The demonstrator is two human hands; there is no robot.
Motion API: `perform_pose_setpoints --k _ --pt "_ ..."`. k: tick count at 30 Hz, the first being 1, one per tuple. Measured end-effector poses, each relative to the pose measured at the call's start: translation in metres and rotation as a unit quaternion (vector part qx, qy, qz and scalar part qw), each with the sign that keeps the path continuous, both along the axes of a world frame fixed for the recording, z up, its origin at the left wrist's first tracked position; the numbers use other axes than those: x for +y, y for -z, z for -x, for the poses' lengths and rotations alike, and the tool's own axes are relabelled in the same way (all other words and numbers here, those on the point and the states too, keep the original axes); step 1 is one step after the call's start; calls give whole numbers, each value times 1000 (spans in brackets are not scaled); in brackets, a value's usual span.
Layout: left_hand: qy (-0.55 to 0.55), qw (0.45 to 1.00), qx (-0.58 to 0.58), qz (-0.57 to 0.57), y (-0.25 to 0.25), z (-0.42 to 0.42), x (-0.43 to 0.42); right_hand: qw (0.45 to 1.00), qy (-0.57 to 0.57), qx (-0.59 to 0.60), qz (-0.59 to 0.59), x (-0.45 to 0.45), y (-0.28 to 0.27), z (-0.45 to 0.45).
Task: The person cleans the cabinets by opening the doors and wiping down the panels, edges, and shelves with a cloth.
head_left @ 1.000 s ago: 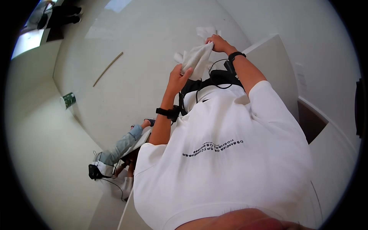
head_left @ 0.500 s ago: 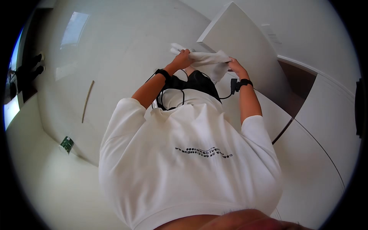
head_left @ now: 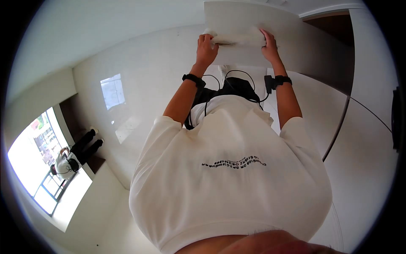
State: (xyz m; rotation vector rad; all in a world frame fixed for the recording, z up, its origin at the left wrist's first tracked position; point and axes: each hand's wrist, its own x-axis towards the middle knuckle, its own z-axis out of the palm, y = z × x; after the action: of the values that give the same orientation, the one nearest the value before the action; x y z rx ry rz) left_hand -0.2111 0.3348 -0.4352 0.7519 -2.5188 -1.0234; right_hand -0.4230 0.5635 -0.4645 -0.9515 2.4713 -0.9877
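A white cloth point(head_left: 240, 40) is stretched between my two hands in front of a pale flat panel that looks like an open door. My left hand point(head_left: 207, 48) grips one end, its fingers curled round the bunched fabric. At the other end, my right hand point(head_left: 270, 45) holds the cloth between thumb and fingers. The cloth looks blurred and blends partly with the panel behind it. Both wrists wear black straps, and a cable runs from the right one.
The pale panel point(head_left: 292, 53) stands beside a dark brown opening point(head_left: 334, 27). White cabinet fronts point(head_left: 374, 110) line the right side. Far left, another person point(head_left: 67, 163) stands near a bright window point(head_left: 42, 144). The glossy floor point(head_left: 156, 55) shows light reflections.
My view has tilted up, bringing the window and the other person into sight. Both hands have lifted the cloth up and forward and spread it wider before the panel.
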Motion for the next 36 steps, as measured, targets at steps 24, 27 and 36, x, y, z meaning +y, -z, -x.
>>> perform_pose_setpoints --k 24,27,36 --pt "421 808 -407 -66 104 91 -159 860 80 -343 -369 -71 52 -156" --pt "429 795 -428 25 102 112 -203 867 79 -308 -383 -135 54 -169" --pt "522 719 -458 -14 117 136 -216 874 258 -240 -334 -210 25 -200"
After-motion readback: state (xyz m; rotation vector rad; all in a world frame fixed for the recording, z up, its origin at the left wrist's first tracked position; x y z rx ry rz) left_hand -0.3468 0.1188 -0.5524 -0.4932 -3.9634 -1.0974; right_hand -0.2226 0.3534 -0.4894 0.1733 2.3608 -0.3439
